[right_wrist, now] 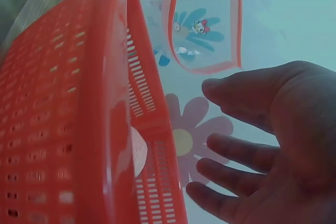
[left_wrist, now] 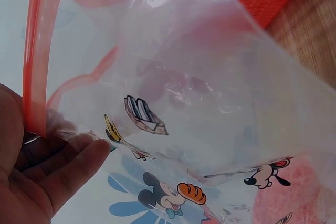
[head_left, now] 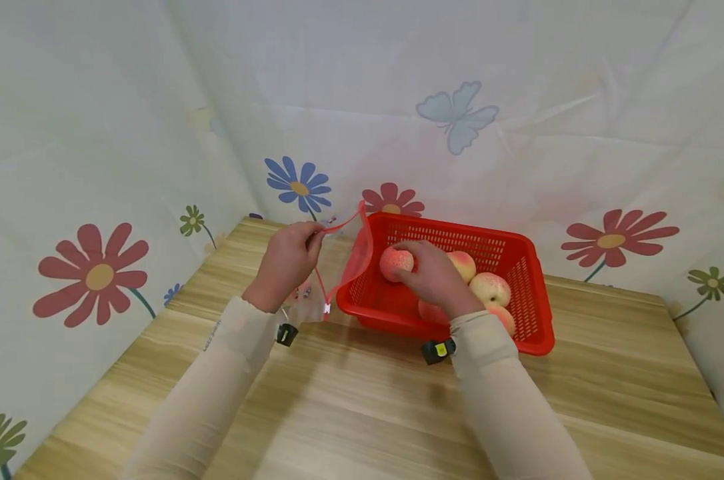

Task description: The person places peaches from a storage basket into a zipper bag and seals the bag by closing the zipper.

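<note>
My left hand [head_left: 290, 260] pinches the red-edged rim of a clear plastic zip bag [head_left: 353, 257]. Its mouth gapes toward the basket, and cartoon figures are printed on the film. Through the film in the left wrist view shows a pink, fuzzy peach [left_wrist: 286, 195], low at the right. My right hand [head_left: 431, 273] is over the red plastic basket [head_left: 533, 300], close to a pink peach [head_left: 395, 264] at its left end. In the right wrist view the thumb and fingers [right_wrist: 239, 150] are spread with nothing between them. The right hand partly hides the fruit below.
Several more peaches [head_left: 490, 289] lie in the right part of the basket. Basket and bag are on a wood-grain table [head_left: 338, 400]. A white flowered curtain [head_left: 518, 187] hangs behind and to the left. A white zip slider [head_left: 327, 309] sits on the bag's edge.
</note>
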`<state>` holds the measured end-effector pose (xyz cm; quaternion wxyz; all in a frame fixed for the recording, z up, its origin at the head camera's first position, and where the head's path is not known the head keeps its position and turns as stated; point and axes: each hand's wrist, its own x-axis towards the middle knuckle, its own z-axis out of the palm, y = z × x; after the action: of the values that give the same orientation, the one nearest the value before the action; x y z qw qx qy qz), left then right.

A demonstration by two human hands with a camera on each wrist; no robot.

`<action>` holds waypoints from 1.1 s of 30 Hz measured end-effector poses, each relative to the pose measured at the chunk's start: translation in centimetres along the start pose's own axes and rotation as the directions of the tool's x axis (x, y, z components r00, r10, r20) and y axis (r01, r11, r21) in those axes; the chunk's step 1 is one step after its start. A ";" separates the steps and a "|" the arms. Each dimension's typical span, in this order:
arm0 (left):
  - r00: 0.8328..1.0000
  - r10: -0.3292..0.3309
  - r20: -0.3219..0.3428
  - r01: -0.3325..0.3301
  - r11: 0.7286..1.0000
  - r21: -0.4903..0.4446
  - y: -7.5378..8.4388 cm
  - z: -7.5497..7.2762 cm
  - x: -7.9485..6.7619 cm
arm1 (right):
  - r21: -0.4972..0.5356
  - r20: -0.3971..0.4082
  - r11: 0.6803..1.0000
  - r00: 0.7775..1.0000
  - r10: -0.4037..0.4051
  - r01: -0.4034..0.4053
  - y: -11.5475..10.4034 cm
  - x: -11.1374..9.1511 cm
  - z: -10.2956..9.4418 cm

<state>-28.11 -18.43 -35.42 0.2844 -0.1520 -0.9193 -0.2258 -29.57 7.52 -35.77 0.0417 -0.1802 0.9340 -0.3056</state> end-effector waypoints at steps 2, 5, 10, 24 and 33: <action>1.000 -0.001 0.005 0.001 1.000 0.002 0.0 0.0 0.0 | -0.001 0.020 1.000 1.000 0.021 -0.021 0.2 -0.1 -0.1; 1.000 -0.002 0.007 0.002 1.000 0.004 0.0 0.0 -0.1 | -0.020 0.052 0.999 0.998 0.040 -0.039 0.6 -0.1 -0.3; 1.000 0.007 -0.006 -0.007 1.000 -0.004 -0.2 0.2 -0.2 | -0.061 0.087 0.997 0.995 0.048 -0.043 1.1 0.0 -0.3; 1.000 -0.005 0.002 0.005 1.000 0.004 0.1 -0.1 -0.4 | -0.102 0.175 0.990 0.977 0.117 -0.100 2.7 0.4 -0.4; 1.000 -0.007 0.003 0.007 1.000 -0.004 0.1 -0.1 -0.6 | -0.124 0.204 0.982 0.965 0.166 -0.143 3.2 0.2 -0.5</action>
<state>-27.56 -18.49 -35.65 0.2820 -0.1495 -0.9198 -0.2282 -30.87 10.11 -37.25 0.1555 -0.1405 0.9506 -0.2292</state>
